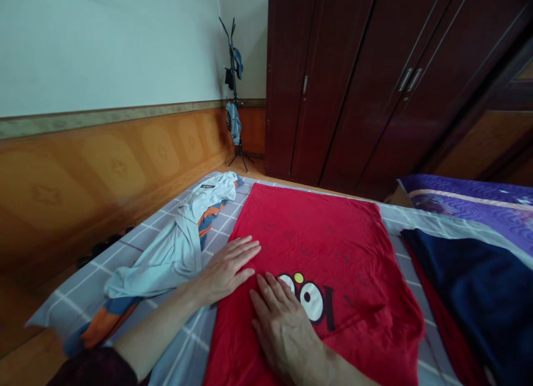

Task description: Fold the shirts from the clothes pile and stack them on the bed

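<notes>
A red T-shirt (316, 219) lies spread out on the bed, with some wrinkles toward its right side. Its print shows round cartoon eyes, a yellow dot and black lettering; the near end runs out of view. My left hand (229, 266) rests flat on its left edge, fingers stretched out and pointing right. Beside it, my right hand (283, 322) presses flat on the fabric, partly covering the print. Both hands are open and hold nothing.
Left of the T-shirt lies a crumpled pale grey shirt (170, 258) over orange and blue cloth (109, 322). Dark blue cloth (474, 286) lies at right on the checked bedsheet (175, 347). Behind stand a coat rack (234, 86) and a dark red wardrobe (333, 86).
</notes>
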Motion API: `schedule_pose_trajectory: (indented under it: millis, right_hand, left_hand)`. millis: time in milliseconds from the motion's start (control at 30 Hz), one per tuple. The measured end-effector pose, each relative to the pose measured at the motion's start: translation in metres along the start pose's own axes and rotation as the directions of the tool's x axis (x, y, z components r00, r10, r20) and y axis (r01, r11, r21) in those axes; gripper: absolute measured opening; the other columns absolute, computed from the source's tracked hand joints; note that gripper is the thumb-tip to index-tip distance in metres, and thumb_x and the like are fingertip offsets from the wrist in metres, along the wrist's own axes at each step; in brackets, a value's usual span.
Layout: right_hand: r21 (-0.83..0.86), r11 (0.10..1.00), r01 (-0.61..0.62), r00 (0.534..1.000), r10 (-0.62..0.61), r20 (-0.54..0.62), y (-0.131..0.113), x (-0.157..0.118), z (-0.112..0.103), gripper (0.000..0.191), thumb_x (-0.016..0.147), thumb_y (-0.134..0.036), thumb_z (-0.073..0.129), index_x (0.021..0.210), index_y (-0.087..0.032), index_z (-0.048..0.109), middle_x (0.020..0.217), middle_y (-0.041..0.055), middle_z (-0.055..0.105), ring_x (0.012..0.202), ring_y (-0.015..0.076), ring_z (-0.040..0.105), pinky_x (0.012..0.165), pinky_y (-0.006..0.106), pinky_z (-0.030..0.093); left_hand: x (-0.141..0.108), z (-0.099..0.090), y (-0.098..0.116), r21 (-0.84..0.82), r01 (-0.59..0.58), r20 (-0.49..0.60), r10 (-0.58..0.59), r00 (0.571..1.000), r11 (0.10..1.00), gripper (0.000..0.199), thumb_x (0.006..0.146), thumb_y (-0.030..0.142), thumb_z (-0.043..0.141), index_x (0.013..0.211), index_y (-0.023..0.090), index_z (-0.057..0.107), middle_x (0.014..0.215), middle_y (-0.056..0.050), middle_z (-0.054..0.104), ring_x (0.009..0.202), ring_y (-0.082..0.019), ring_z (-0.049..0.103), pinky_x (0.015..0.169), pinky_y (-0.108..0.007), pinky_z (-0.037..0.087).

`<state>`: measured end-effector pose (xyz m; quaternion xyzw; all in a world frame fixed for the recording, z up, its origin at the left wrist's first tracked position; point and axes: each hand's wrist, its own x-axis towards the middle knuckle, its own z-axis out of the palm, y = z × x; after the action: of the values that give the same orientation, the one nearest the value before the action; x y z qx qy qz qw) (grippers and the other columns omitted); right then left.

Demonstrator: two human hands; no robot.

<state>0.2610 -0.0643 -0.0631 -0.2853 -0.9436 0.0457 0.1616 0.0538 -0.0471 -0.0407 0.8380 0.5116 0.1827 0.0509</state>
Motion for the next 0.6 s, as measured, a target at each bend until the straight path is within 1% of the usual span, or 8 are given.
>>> schedule_pose_trajectory:
  millis: [133, 200, 267, 333, 400, 467, 533, 600]
  right_hand:
    - [0.056, 0.998, -0.032, 0.987, 0.023, 0.159, 0.002, 0.001, -0.008, 0.061, 0.088, -0.036, 0.05, 0.141, -0.008, 0.037, 0.147, 0.0174, 0.031, 0.136, 0.0347, 0.025, 0.109, 0.054, 0.028]
    - [0.079, 0.996, -0.049, 0.973, 0.03, 0.229, 0.002, 0.001, -0.013, 0.071, 0.087, -0.042, 0.051, 0.143, -0.005, 0.031, 0.147, 0.0206, 0.026, 0.136, 0.0364, 0.022, 0.11, 0.055, 0.026]
    - [0.078, 0.994, -0.072, 0.966, 0.05, 0.255, 0.001, 0.001, -0.015, 0.075, 0.086, -0.046, 0.051, 0.144, -0.004, 0.028, 0.148, 0.0224, 0.022, 0.136, 0.0382, 0.021, 0.109, 0.056, 0.025]
    - [0.074, 0.995, -0.061, 0.97, 0.042, 0.239, 0.001, 0.0, -0.013, 0.078, 0.086, -0.05, 0.051, 0.144, -0.003, 0.027, 0.147, 0.0233, 0.019, 0.136, 0.0395, 0.019, 0.109, 0.056, 0.026]
    - [0.087, 0.996, 0.009, 0.976, -0.027, 0.214, 0.001, -0.001, -0.009, 0.08, 0.086, -0.055, 0.049, 0.143, -0.003, 0.03, 0.146, 0.0237, 0.021, 0.135, 0.0389, 0.019, 0.108, 0.053, 0.029]
    - [0.079, 0.993, 0.091, 0.979, -0.104, 0.174, 0.002, -0.002, -0.002, 0.079, 0.087, -0.059, 0.045, 0.141, -0.003, 0.035, 0.144, 0.0237, 0.027, 0.134, 0.0379, 0.024, 0.106, 0.051, 0.034]
    - [0.011, 0.989, 0.149, 0.983, -0.149, 0.104, 0.004, -0.003, 0.008, 0.072, 0.088, -0.058, 0.043, 0.138, -0.005, 0.041, 0.141, 0.0228, 0.034, 0.131, 0.0376, 0.032, 0.101, 0.051, 0.04]
    - [-0.11, 0.978, 0.178, 0.984, -0.18, -0.007, 0.008, -0.004, 0.02, 0.056, 0.092, -0.045, 0.043, 0.134, -0.008, 0.046, 0.138, 0.0188, 0.042, 0.126, 0.035, 0.043, 0.095, 0.047, 0.047]
  left_hand:
    - [0.0, 0.011, -0.005, 0.072, -0.011, 0.206, -0.004, 0.978, 0.997, 0.055, 0.097, 0.038, 0.037, 0.147, 0.024, 0.02, 0.152, -0.003, 0.028, 0.141, -0.021, 0.018, 0.115, -0.044, 0.02]
    - [-0.001, 0.012, -0.006, 0.095, -0.002, 0.256, -0.023, 0.966, 0.995, 0.056, 0.098, 0.042, 0.033, 0.148, 0.025, 0.016, 0.154, -0.003, 0.022, 0.142, -0.022, 0.015, 0.115, -0.046, 0.018]
    - [-0.001, 0.009, -0.003, 0.102, 0.016, 0.283, -0.045, 0.958, 0.995, 0.055, 0.098, 0.044, 0.03, 0.148, 0.026, 0.015, 0.154, -0.003, 0.019, 0.142, -0.022, 0.014, 0.115, -0.046, 0.016]
    - [0.003, 0.006, 0.0, 0.094, 0.024, 0.301, -0.052, 0.952, 0.995, 0.055, 0.098, 0.045, 0.027, 0.148, 0.026, 0.014, 0.155, -0.002, 0.018, 0.142, -0.02, 0.012, 0.115, -0.044, 0.015]
    - [0.014, 0.003, -0.002, 0.076, 0.006, 0.324, -0.03, 0.946, 0.997, 0.055, 0.098, 0.047, 0.025, 0.148, 0.027, 0.013, 0.155, 0.0, 0.016, 0.143, -0.018, 0.01, 0.116, -0.042, 0.012]
    - [0.033, 0.004, -0.012, 0.066, -0.016, 0.365, -0.01, 0.931, 0.998, 0.057, 0.097, 0.05, 0.024, 0.148, 0.026, 0.013, 0.155, 0.0, 0.014, 0.143, -0.018, 0.007, 0.116, -0.041, 0.01]
    - [0.06, 0.008, -0.03, 0.12, 0.047, 0.379, -0.089, 0.921, 0.992, 0.061, 0.096, 0.052, 0.025, 0.148, 0.022, 0.016, 0.155, -0.003, 0.013, 0.143, -0.021, 0.007, 0.116, -0.042, 0.009]
    - [0.091, 0.014, -0.052, 0.213, 0.167, 0.318, -0.229, 0.92, 0.963, 0.064, 0.096, 0.052, 0.025, 0.148, 0.016, 0.019, 0.155, -0.007, 0.012, 0.143, -0.023, 0.008, 0.115, -0.043, 0.009]
